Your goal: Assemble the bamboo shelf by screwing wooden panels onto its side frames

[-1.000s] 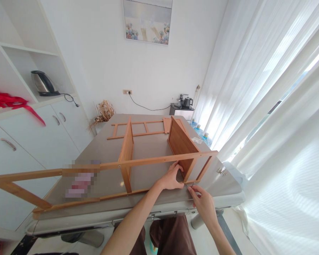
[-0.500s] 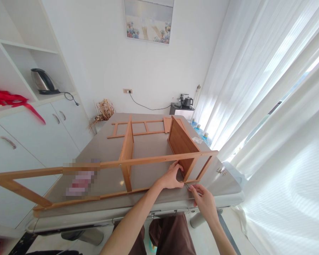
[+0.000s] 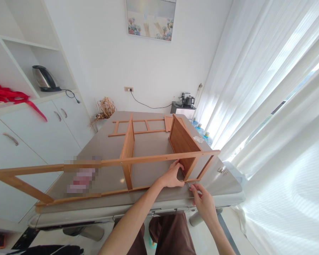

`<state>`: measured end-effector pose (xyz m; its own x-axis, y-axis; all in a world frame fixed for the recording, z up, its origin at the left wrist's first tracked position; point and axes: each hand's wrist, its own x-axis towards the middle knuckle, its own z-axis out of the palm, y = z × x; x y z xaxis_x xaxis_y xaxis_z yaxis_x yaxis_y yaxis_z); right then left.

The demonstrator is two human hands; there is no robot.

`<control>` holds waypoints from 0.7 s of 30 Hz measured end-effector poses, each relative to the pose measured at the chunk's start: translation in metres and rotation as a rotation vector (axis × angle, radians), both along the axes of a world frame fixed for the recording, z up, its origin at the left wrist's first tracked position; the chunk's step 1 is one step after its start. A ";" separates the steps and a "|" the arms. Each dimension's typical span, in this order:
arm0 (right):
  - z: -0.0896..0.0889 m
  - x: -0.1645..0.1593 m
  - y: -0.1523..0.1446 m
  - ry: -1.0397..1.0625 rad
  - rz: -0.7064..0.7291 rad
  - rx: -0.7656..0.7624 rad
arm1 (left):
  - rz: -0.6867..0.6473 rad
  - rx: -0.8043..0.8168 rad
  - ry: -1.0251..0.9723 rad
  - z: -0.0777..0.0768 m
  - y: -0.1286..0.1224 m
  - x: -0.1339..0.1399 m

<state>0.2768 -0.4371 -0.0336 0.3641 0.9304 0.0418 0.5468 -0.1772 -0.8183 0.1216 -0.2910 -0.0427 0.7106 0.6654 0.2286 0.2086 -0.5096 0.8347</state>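
Observation:
A wooden shelf frame (image 3: 154, 159) lies on its side along the near edge of the table. Two shelf boards, a right board (image 3: 185, 137) and a left board (image 3: 128, 140), stand upright from it. My left hand (image 3: 172, 176) is closed around the lower corner of the right board, its thumb by the lower rail. In my right hand (image 3: 202, 197), thumb and fingers pinch a thin bent metal rod that looks like a hex key (image 3: 188, 185). Its tip meets the lower rail below that board; the exact contact is too small to see.
Another ladder-like wooden frame (image 3: 140, 132) lies on the far side of the grey table (image 3: 151, 145). Several screws (image 3: 222, 171) rest at the right, near a plastic bag (image 3: 198, 139). A blurred-out patch (image 3: 82, 179) covers something at the left. Curtains (image 3: 255, 88) hang on the right.
The view has shifted slightly. The hex key has turned a little in my right hand's fingers, while my left hand keeps its hold on the board.

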 end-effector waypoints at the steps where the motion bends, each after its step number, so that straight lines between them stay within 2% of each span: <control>1: 0.001 0.000 0.000 -0.016 0.010 0.005 | 0.000 -0.002 0.002 0.001 0.000 0.000; 9: -0.003 0.001 -0.001 -0.252 0.063 0.072 | 0.004 -0.020 0.015 0.003 -0.001 -0.001; 21: -0.012 0.003 0.000 -0.416 0.114 0.179 | -0.001 -0.005 -0.012 -0.001 0.001 0.001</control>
<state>0.2803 -0.4367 -0.0456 0.1786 0.9284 0.3258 0.8426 0.0266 -0.5380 0.1222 -0.2905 -0.0434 0.7087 0.6656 0.2339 0.1980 -0.5059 0.8396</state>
